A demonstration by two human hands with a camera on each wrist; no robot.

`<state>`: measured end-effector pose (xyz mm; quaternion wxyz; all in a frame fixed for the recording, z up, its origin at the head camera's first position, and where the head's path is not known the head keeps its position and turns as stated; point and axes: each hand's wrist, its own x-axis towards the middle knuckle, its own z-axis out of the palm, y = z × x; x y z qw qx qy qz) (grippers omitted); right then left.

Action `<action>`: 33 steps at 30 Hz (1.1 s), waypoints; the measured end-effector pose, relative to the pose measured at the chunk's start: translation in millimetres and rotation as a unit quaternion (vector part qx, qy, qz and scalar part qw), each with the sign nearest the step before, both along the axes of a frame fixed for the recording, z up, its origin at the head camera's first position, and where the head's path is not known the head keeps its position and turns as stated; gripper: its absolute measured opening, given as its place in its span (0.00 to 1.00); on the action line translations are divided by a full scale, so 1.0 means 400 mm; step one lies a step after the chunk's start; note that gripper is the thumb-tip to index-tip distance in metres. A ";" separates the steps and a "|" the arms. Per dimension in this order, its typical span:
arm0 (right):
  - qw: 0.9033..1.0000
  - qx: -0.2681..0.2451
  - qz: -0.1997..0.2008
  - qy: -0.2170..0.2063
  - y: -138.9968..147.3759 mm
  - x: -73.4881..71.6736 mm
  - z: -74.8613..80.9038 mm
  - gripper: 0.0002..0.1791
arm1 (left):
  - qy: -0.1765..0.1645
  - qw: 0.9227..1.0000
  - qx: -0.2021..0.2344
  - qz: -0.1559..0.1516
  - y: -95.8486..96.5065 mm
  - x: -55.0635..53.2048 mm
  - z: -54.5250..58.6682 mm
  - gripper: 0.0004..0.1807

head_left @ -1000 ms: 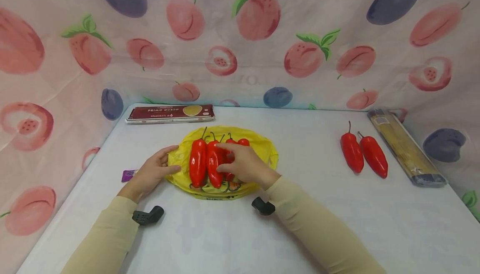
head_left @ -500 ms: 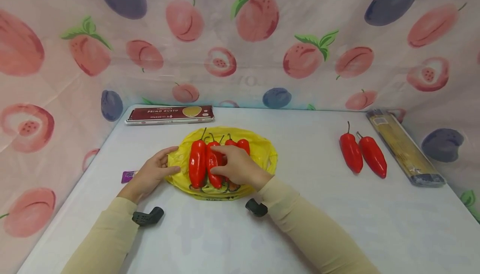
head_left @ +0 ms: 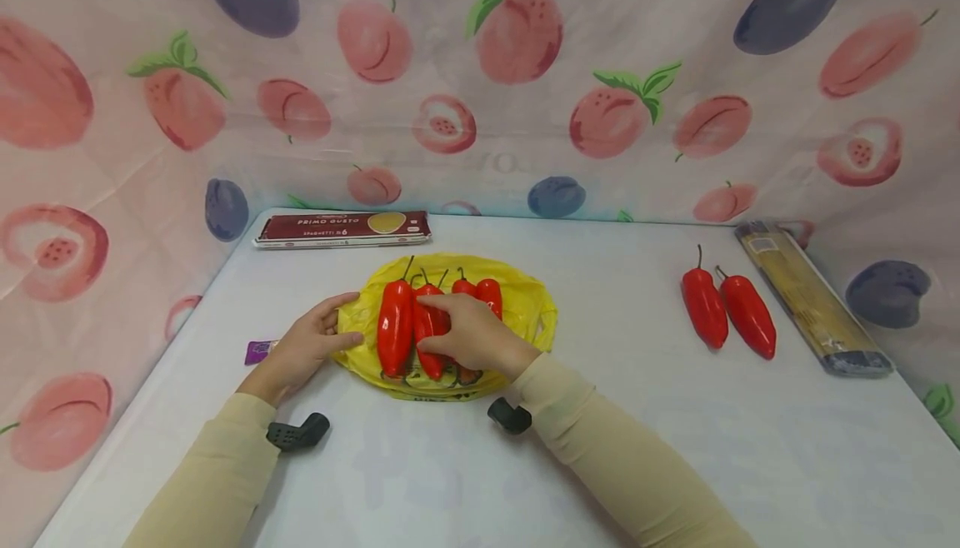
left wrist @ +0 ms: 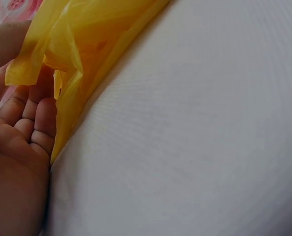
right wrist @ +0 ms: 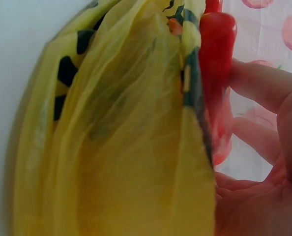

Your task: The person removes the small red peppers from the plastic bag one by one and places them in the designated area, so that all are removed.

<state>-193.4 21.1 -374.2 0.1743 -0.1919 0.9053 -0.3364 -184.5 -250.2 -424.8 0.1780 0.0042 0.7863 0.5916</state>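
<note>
In the head view a yellow plastic bag (head_left: 525,315) lies flat with a row of long-stemmed red chili peppers on top. My left hand (head_left: 303,348) touches its left end, thumb and fingers apart. Up close in the left wrist view, a thin fold of the bag (left wrist: 70,59) hangs beside those fingers. My right hand (head_left: 480,336) reaches over the row and grips the second chili pepper (head_left: 428,323), thumb low and fingers high along it. The leftmost chili pepper (head_left: 395,327) lies beside it. Other chili peppers (head_left: 490,294) are partly hidden under this hand.
A maroon spaghetti packet (head_left: 341,229) lies at the back left. Two more chili peppers (head_left: 726,311) rest at the right, beside a clear spaghetti packet (head_left: 813,298). A small purple packet (head_left: 258,352) sits by my left wrist. Fruit-printed cloth (head_left: 480,115) walls the table.
My right hand has moved a little left across the row onto the second chili pepper, uncovering more of the rightmost ones. The left hand stays at the bag's end.
</note>
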 end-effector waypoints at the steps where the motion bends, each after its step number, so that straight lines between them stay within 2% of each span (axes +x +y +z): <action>1: 1.000 0.000 0.000 0.000 0.001 0.000 -0.001 0.36 | 0.000 1.000 -0.001 0.000 0.000 0.000 0.000 0.44; 18: 0.999 -0.034 -0.026 0.011 0.020 -0.003 -0.001 0.30 | 0.006 1.000 -0.013 0.000 0.000 0.000 0.001 0.43; 26: 0.999 -0.044 -0.028 -0.003 0.030 0.000 0.000 0.31 | 0.011 1.000 -0.004 -0.002 -0.002 0.000 -0.004 0.43; 33: 0.998 -0.047 -0.027 0.012 0.044 -0.002 0.004 0.31 | 0.012 1.000 -0.009 0.000 0.000 0.002 -0.002 0.43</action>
